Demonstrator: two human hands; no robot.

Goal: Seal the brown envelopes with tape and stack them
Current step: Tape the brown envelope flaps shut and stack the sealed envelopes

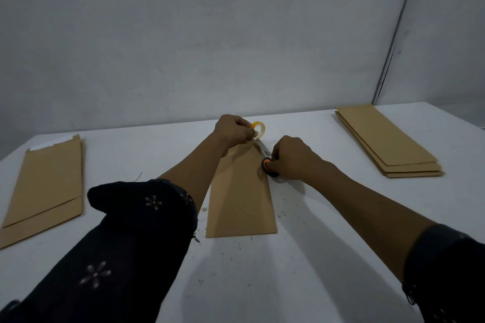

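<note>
at the far end of the middle envelope [240, 191], the left hand [232, 132] has its fingers curled round a small roll of tape [259, 130], yellow at the core, held just above the envelope's top edge. just to its right, the right hand [292, 156] grips the orange-and-black handles of a pair of scissors [265, 157], fingers closed through the loops; the metal blades point up and left toward the roll, though whether they touch the tape is too small to tell. that envelope lies flat on the white table [315, 257], running lengthwise from under both hands back toward the person. both forearms reach forward out of dark sleeves [126, 244] with pale flower patterns. well to the left of the left hand lies another brown envelope pile [44, 189], its flap end away from the person. well to the right of the right hand, and farther back, sits a neat stack of envelopes [385, 139], several deep. behind it all stands a grey wall [210, 34].
</note>
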